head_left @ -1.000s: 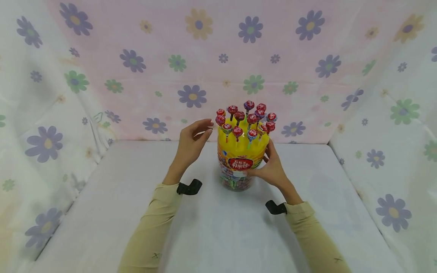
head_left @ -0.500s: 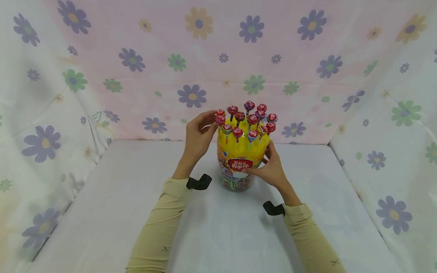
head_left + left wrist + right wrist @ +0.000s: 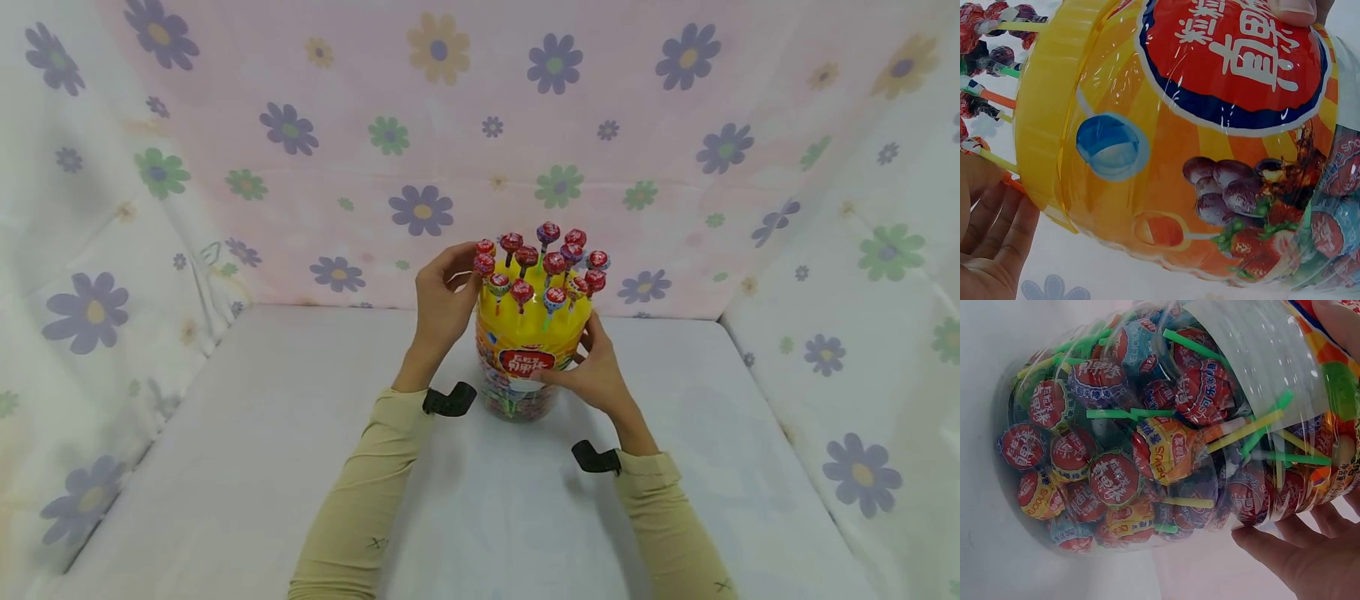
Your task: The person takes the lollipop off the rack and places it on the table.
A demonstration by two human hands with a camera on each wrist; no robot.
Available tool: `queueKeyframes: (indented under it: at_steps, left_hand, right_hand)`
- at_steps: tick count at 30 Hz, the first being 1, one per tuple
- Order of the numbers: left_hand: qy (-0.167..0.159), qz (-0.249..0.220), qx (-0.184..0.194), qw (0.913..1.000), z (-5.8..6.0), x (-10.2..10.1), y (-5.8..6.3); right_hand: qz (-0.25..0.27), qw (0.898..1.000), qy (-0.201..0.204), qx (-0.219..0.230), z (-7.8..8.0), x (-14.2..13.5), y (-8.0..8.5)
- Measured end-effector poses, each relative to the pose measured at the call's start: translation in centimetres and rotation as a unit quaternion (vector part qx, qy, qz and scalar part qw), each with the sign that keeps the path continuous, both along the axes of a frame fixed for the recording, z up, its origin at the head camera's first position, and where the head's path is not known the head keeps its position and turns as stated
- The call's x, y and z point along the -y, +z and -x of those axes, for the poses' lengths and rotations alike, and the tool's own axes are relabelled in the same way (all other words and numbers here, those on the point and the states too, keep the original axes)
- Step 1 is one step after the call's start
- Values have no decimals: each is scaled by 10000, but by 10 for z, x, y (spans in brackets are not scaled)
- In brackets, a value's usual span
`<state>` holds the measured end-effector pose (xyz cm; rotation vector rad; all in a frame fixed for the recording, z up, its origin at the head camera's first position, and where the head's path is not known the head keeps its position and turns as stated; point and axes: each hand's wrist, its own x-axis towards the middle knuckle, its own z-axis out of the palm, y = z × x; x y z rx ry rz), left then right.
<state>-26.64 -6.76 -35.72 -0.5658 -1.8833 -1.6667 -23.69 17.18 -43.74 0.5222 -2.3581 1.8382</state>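
A tall clear jar (image 3: 517, 396) of wrapped lollipops, with a red oval label, stands upright on the table. Its yellow lid (image 3: 534, 323) carries several lollipops stuck in by their sticks. My right hand (image 3: 600, 372) grips the jar's right side, thumb across the label and fingers behind. At the lid's left edge, my left hand (image 3: 442, 304) pinches a lollipop (image 3: 486, 247) in the outer ring. In the left wrist view its fingers (image 3: 1007, 222) curl at the lid's rim around a stick; the head of that lollipop is partly hidden there.
The white table (image 3: 300, 433) extends on both sides of the jar. A flower-printed cloth (image 3: 337, 100) closes off the back, and similar cloth hangs at the left and right. More lollipops (image 3: 1116, 478) lie loose inside the jar.
My left hand has moved right from beside the jar to the lollipops at the lid's left edge, and its fingers have closed there. The right hand keeps its grip; the jar stays put.
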Motion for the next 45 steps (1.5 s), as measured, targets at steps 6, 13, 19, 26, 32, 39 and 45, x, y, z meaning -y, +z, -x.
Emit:
queueKeyframes:
  at_steps: [6,13,19,26,32,39,45]
  left_hand:
    - [121,-65,-141,9998,2,-2,4]
    - [382,-239,-368,9983,0,2,13]
    - [436,-411,-176,9981,-3,12,8]
    - [395,-737,386,9958,-4,30,-19]
    - [410,-750,1155,9896,-8,42,-43]
    - [458,-407,1825,9813,-11,53,-66]
    - [376,-435,2225,9732,-5,61,-91]
  right_hand:
    - [-15,10000,15,70,0,2,2]
    - [-15,10000,-7,45,1,1,3]
    - [-23,9999,-92,88,-1,-2,1]
    - [-12,9999,-50,94,-3,-2,0]
    - [-38,9999,-34,102,-5,-1,-2]
    - [-1,10000,-25,83,-4,-1,-3]
    - [-2,10000,-25,38,-2,-1,-2]
